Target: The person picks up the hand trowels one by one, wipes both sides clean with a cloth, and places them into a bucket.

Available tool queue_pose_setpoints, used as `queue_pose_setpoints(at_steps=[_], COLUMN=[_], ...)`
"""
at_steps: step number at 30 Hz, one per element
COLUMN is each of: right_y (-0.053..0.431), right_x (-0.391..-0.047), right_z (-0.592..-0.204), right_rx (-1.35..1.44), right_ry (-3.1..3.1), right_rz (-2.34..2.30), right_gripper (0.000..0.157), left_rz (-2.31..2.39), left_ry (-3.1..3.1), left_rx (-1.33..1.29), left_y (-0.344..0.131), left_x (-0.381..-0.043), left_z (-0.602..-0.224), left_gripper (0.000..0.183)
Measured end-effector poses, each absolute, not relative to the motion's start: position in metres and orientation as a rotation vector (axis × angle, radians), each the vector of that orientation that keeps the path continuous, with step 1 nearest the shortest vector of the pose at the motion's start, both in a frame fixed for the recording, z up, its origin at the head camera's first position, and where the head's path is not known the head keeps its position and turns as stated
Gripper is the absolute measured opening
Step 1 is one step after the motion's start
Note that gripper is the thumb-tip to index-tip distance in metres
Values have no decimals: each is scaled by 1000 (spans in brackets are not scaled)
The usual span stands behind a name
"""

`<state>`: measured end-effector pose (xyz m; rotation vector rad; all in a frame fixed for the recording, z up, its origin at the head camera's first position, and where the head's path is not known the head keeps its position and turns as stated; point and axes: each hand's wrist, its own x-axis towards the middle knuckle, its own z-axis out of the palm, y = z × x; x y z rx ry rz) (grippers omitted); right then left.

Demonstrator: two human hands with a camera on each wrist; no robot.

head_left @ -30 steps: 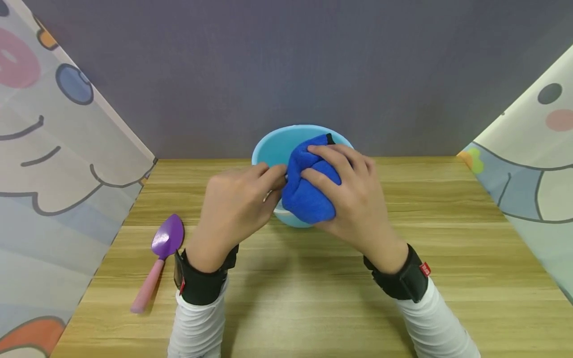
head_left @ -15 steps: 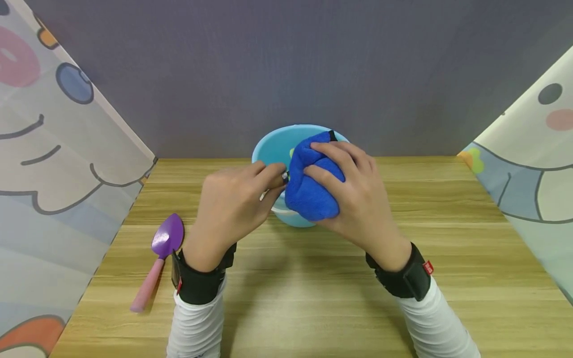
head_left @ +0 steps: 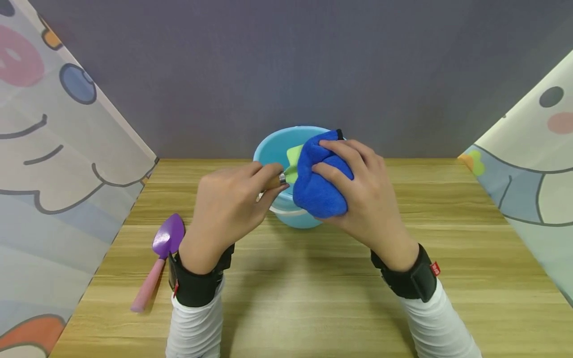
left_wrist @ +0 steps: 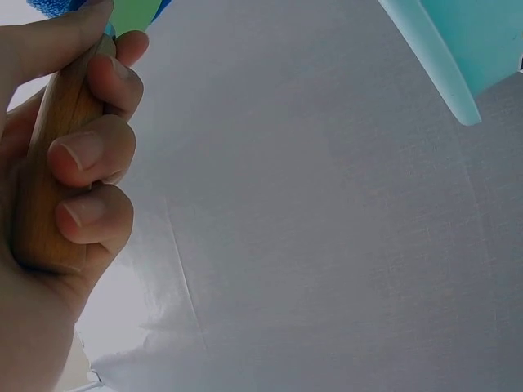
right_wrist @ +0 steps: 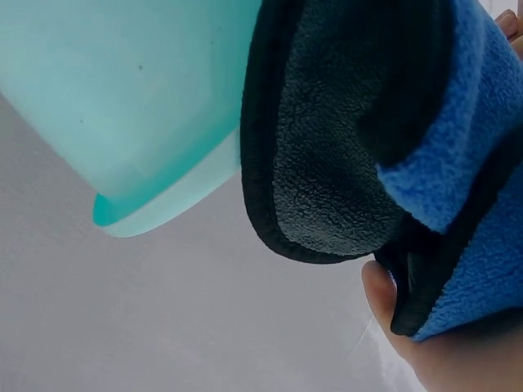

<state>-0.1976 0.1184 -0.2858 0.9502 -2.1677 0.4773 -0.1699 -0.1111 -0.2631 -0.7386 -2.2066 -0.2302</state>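
Note:
My left hand [head_left: 233, 201] holds a small garden tool by its wooden handle [left_wrist: 61, 139], fingers curled round it. The tool's light-green head [head_left: 292, 175] points right, and most of it is hidden by a blue cloth [head_left: 320, 196]. My right hand [head_left: 364, 196] grips that cloth, bunched and folded against the head. In the right wrist view the cloth shows a dark grey underside [right_wrist: 327, 163] with black edging. Both hands are above and in front of a light-blue bucket [head_left: 270, 149], whose near rim they partly cover.
A purple trowel [head_left: 167, 236] with a pink handle lies on the wooden table [head_left: 295, 308], left of my left wrist. A grey panel [head_left: 286, 64] rises behind the bucket. Cartoon-printed sheets [head_left: 58, 149] stand along both sides.
My right hand and the cloth have moved to the right, and my left hand slightly left. More of the green head and its metal collar now shows between them.

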Motion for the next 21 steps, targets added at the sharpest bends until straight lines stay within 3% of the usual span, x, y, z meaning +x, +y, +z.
queue_pose_setpoints(at_steps=[21], right_y=[128], right_x=[-201], right_z=[-282], right_rx=[953], right_ry=[-2171], right_rz=[566], right_gripper=[76], left_rz=[-263], left_ry=[-2178], left_rx=[-737], left_y=[-112], left_x=[-167], left_z=[-262], left_gripper=[13])
